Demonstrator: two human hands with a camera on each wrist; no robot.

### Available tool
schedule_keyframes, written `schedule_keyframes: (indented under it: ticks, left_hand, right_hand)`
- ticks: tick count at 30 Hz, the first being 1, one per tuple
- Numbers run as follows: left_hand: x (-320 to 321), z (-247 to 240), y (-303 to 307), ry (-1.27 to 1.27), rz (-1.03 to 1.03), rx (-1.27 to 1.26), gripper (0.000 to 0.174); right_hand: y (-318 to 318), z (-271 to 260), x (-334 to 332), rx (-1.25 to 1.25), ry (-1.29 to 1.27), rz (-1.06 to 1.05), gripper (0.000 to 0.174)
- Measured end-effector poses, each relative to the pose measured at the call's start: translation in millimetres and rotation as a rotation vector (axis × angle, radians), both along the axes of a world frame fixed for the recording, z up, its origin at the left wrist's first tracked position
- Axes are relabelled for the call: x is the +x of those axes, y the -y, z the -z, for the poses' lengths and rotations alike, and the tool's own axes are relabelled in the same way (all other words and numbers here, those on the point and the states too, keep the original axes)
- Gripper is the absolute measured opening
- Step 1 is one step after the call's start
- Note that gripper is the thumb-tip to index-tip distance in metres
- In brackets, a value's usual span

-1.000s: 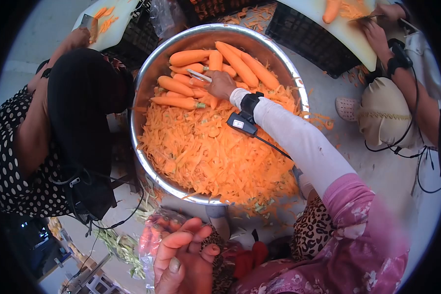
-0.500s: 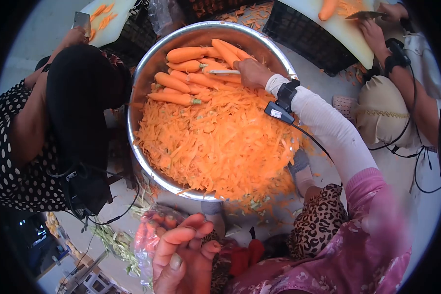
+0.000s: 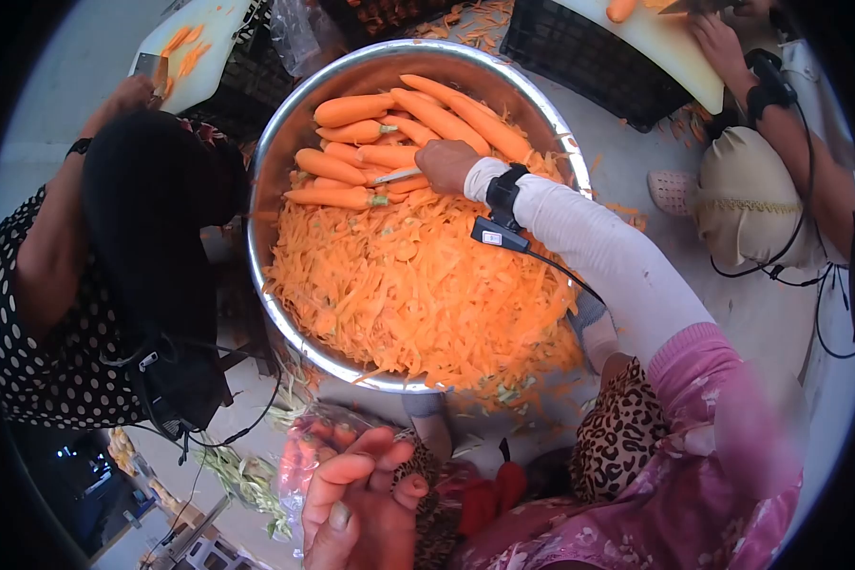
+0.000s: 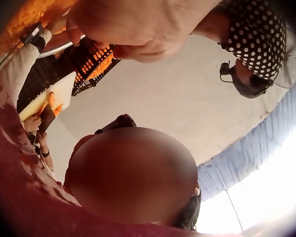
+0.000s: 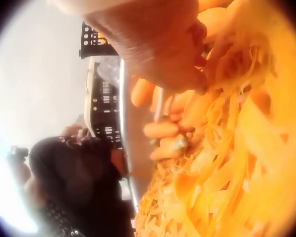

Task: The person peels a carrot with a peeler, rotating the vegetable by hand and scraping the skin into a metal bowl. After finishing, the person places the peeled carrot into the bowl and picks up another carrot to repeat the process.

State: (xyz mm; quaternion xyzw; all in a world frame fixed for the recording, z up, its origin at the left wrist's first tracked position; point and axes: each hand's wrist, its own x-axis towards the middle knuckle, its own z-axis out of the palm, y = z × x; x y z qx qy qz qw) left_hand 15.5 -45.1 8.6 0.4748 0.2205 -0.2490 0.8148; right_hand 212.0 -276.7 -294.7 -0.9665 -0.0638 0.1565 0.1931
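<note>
My right hand [image 3: 448,166] is over the big metal basin [image 3: 259,275], gripping a slim silver tool that looks like a peeler [image 3: 396,176]. It points left across several whole peeled carrots [image 3: 347,199] piled on the basin's far side. In the right wrist view, curled fingers close to the carrots partly hide the tool. Orange carrot peelings [image 3: 418,285] fill the near part of the basin. My left hand [image 3: 366,503] is palm up near my lap, its fingers loosely bent around nothing. The left wrist view shows the left hand [image 4: 138,29] along the top.
A person in a dotted top [image 3: 47,313] sits at the left by a cutting board [image 3: 209,57]. Another person's arm reaches a second board [image 3: 674,66] on a black crate [image 3: 570,62]. A clear bag of carrots [image 3: 299,465] lies beside my left hand.
My right hand moved right with the tool across the carrots, then came partway back left. The left hand keeps its loosely bent pose. At the upper right, the other person's knife moved slightly.
</note>
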Motion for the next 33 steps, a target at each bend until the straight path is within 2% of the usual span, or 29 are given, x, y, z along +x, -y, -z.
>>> schedule_keyframes:
  ticks: [1, 5, 7, 10, 17, 23, 26, 28, 29, 31, 33]
  left_hand:
    - [-0.1, 0.4, -4.2, -0.016, 0.053, -0.048, 0.042]
    - [-2.9, 1.7, -7.3, -0.01, 0.04, -0.048, 0.042]
    - [-3.3, 1.6, -6.9, -0.011, 0.051, -0.055, 0.042]
    - [-3.0, 1.7, -5.7, -0.014, 0.058, -0.053, 0.042]
    - [-5.6, 2.2, -3.9, -0.035, 0.025, -0.06, 0.042]
    - [-6.7, 3.8, -3.2, -0.036, 0.03, -0.055, 0.043]
    - [-6.2, 4.0, -2.9, -0.032, 0.037, -0.059, 0.043]
    - [-4.6, 2.9, -1.7, -0.03, 0.076, -0.048, 0.042]
    - [-3.9, 2.8, -1.2, -0.033, 0.076, -0.049, 0.042]
    - [-2.6, 2.7, -0.7, -0.035, 0.096, -0.068, 0.042]
    - [-2.0, 2.7, -0.7, -0.034, 0.096, -0.072, 0.042]
  right_hand:
    - [-3.0, 2.2, 2.5, -0.002, 0.0, 0.005, 0.017]
    - [-9.8, 4.7, 9.2, -0.079, -0.019, 0.022, 0.022]
    - [-8.2, -5.1, 11.4, -0.093, -0.203, 0.061, 0.028]
    - [-8.6, -6.1, 14.4, -0.105, -0.259, 0.078, 0.029]
    - [-5.7, -12.0, 10.3, -0.066, -0.239, 0.082, 0.029]
    - [10.9, -11.8, -0.7, 0.029, -0.045, 0.082, 0.033]
    - [28.9, -32.6, -1.9, 0.088, 0.093, 0.197, 0.034]
    - [44.4, -41.4, 2.7, 0.03, 0.228, 0.368, 0.034]
    - [52.1, -39.2, 5.5, 0.029, 0.226, 0.367, 0.034]
    - [68.2, -28.0, 11.7, -0.146, 0.363, 0.418, 0.031]
    - [76.3, -13.8, 8.0, -0.105, 0.378, 0.444, 0.028]
